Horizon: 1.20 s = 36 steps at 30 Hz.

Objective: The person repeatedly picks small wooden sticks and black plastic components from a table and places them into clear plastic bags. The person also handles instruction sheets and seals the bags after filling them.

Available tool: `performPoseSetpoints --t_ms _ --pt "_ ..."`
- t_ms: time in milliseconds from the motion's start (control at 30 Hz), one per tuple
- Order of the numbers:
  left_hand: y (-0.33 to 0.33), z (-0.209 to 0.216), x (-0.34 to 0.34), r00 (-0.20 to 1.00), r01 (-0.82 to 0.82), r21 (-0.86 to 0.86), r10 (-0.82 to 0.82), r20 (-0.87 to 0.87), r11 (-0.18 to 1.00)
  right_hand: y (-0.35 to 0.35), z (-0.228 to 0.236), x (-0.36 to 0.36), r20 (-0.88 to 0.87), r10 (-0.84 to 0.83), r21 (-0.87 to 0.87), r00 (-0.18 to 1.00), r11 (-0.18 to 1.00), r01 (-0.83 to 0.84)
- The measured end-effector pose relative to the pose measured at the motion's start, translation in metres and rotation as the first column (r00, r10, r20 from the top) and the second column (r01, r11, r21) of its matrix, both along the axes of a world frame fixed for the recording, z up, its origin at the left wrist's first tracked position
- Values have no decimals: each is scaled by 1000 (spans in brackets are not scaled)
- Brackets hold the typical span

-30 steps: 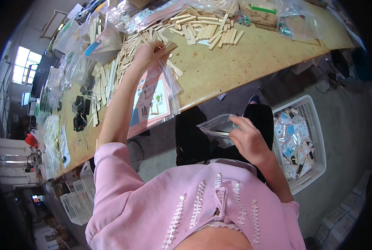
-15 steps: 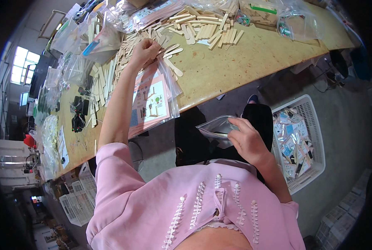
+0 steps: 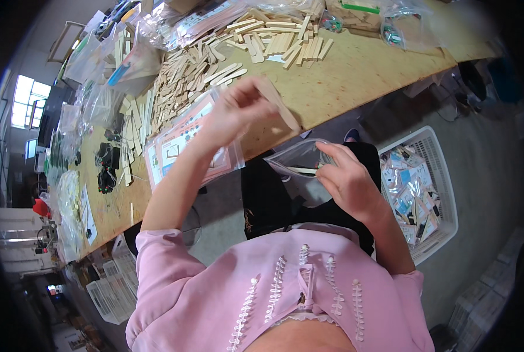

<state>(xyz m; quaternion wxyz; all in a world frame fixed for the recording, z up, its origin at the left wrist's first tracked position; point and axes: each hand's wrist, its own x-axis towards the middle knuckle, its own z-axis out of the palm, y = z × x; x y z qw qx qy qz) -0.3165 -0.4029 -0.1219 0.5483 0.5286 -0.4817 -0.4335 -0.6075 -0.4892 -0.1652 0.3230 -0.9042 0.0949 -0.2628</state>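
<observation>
A flat wooden craft stick [image 3: 281, 108] is pinched in my left hand [image 3: 237, 114], raised above the table's front edge. My right hand [image 3: 348, 179] grips the rim of a clear zip bag [image 3: 294, 154] over my lap. The bag's mouth gapes toward the left, and a thin strip of wood [image 3: 304, 170] shows inside it; its other contents are unclear. Below my left wrist, bagged printed sheets [image 3: 171, 146] lie at the table edge. Behind them spreads a heap of craft sticks [image 3: 182, 82], with a few longer, rounded ones on its right side.
Square wooden sticks [image 3: 282, 42] are piled at the far side of the table [image 3: 355, 76]. Black parts with wires [image 3: 106, 167] lie at the left. A white basket [image 3: 448, 202] of filled bags stands on the floor at right; another basket [image 3: 106, 296] is at lower left.
My left hand has left the stick heap and come right and nearer, now carrying a craft stick. The zip bag's mouth is spread wider in my right hand.
</observation>
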Motion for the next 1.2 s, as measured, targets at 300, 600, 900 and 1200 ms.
performPoseSetpoints --t_ms 300,600,900,1200 --pt "-62 5 -2 669 -66 -130 141 730 989 -11 2 -14 -25 -76 8 997 997 76" --pt "-131 -34 134 -126 -23 -150 146 981 988 -13 2 -30 -50 -116 40 992 992 118" --pt "-57 1 -18 965 -116 -226 164 207 967 -34 3 -22 -10 -130 22 991 991 130" --pt "-90 23 -28 779 -24 -265 184 599 964 -47 5 -26 4 -82 75 997 994 81"
